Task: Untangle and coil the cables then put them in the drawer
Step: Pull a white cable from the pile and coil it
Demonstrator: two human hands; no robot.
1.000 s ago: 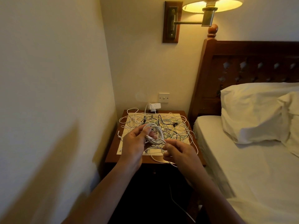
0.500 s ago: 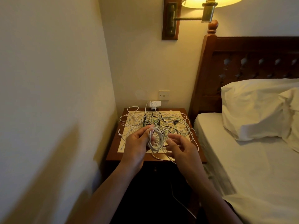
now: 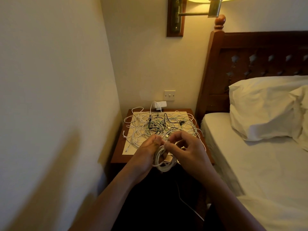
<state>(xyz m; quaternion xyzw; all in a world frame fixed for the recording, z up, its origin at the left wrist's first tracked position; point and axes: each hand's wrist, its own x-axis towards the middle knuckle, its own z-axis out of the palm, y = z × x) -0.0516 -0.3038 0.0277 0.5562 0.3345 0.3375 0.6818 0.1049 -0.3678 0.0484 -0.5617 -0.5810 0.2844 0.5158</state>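
A coil of white cable [image 3: 162,161] hangs between my hands above the front edge of the wooden nightstand [image 3: 120,157]. My left hand [image 3: 146,154] grips the coil at its top left. My right hand [image 3: 186,149] pinches the cable's end against the top of the coil, fingers curled. Behind them a tangle of white and black cables [image 3: 158,125] lies spread over a pale mat on the nightstand. The drawer front below is dark and I cannot make it out.
A white charger [image 3: 160,104] is plugged in below a wall switch [image 3: 169,95]. A wall stands close on the left. The bed [image 3: 258,164] with a pillow and wooden headboard fills the right. One white cable [image 3: 188,204] trails down in front of the nightstand.
Both hands dropped lower and closer together. The coil now hangs below my left hand, and my right hand has come up to pinch the cable at the coil's top.
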